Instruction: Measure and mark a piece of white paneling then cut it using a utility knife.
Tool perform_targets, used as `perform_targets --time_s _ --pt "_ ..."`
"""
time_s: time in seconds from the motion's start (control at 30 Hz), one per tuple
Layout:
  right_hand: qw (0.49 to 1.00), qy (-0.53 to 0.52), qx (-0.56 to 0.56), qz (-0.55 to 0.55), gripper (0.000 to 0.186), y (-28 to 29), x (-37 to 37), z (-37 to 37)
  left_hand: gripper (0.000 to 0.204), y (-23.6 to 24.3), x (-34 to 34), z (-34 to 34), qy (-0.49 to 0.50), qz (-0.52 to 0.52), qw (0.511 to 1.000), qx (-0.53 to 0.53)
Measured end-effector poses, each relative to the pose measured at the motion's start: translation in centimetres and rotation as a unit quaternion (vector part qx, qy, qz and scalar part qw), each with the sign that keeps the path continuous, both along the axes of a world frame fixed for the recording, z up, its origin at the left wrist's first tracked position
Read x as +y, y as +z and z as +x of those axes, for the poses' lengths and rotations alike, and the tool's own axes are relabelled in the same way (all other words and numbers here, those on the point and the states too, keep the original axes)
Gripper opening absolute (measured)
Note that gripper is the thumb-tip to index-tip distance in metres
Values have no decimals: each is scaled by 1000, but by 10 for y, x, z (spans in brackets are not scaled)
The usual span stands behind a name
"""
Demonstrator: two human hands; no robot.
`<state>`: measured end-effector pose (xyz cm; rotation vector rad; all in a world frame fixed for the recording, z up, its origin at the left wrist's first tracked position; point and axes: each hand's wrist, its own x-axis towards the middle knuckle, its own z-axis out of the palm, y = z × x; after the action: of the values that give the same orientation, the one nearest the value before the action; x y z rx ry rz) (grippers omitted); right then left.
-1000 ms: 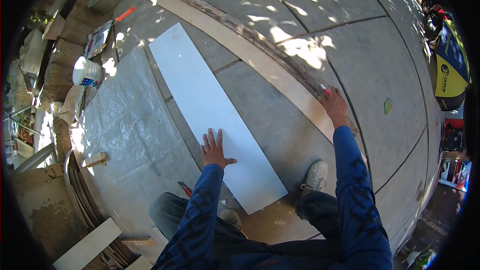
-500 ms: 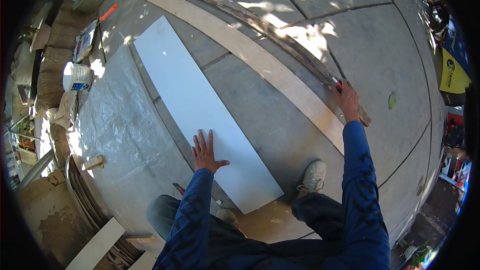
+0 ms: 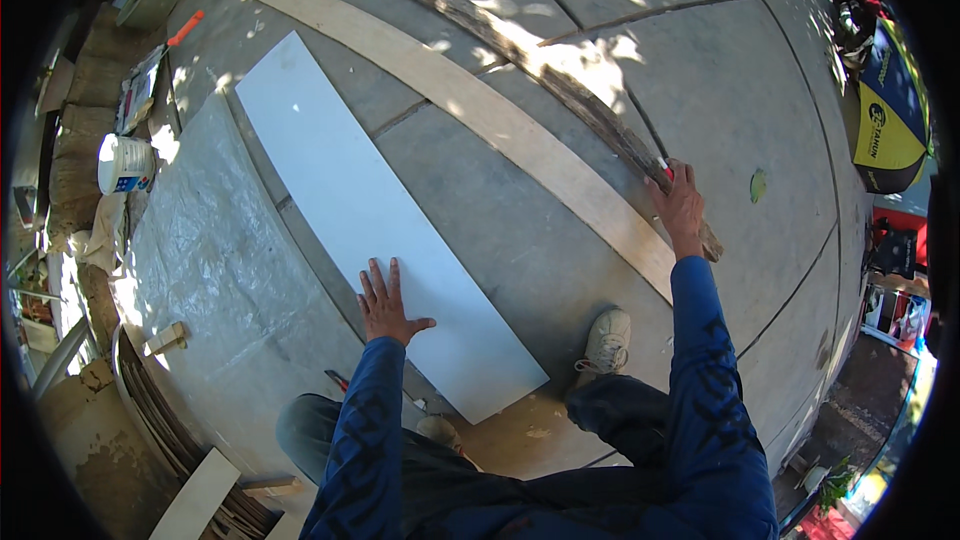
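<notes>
My left hand (image 3: pixel 388 305) rests with spread fingers on a long white board (image 3: pixel 340 190) lying on the concrete. My right hand (image 3: pixel 676 208) grips the near part of a long, rough weathered plank (image 3: pixel 580 115) and also holds a small red-and-white thing (image 3: pixel 668 170), which it partly hides. Between that plank and the white board lies a long pale wooden strip (image 3: pixel 510 132). A red-handled tool (image 3: pixel 335 377) lies beside my left forearm, and my right shoe (image 3: pixel 606 340) is beside the white board’s near end.
A plastic sheet (image 3: pixel 220 250) lies left, near a white bucket (image 3: pixel 124 160), an orange-handled tool (image 3: pixel 185 28) and a short wood block (image 3: pixel 165 338). Stacked strips (image 3: pixel 155 410) lie at lower left. A yellow-and-blue item (image 3: pixel 885 120) and other clutter stand at the right edge.
My right hand has moved right with the weathered plank, opening a gap between it and the pale strip. The view has shifted slightly; my left hand stays on the white board.
</notes>
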<state>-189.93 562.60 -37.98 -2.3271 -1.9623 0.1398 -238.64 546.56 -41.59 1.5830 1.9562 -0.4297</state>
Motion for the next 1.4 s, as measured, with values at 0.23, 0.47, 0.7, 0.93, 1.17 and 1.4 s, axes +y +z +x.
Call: perform_targets --time_s 0.23,0.47,0.7,0.93,1.17,1.4 --pt "994 107 -1 31 24 -45 2 -26 144 -2 0 4 1 9 1000 -3" --pt "988 152 22 29 51 -40 -33 -53 142 2 2 1 -3 -1 1000 -19" --pt "996 26 57 -57 78 -20 -41 -70 140 6 3 1 3 -7 1000 -20" --pt "994 41 105 -12 63 -14 -30 -63 140 5 2 2 2 -11 1000 -24" --pt "980 0 186 -70 52 56 -43 -145 142 2 -1 -4 2 -3 1000 -11" --pt "977 -44 177 -108 53 37 -89 -245 142 -3 0 2 -12 2 1000 -13"
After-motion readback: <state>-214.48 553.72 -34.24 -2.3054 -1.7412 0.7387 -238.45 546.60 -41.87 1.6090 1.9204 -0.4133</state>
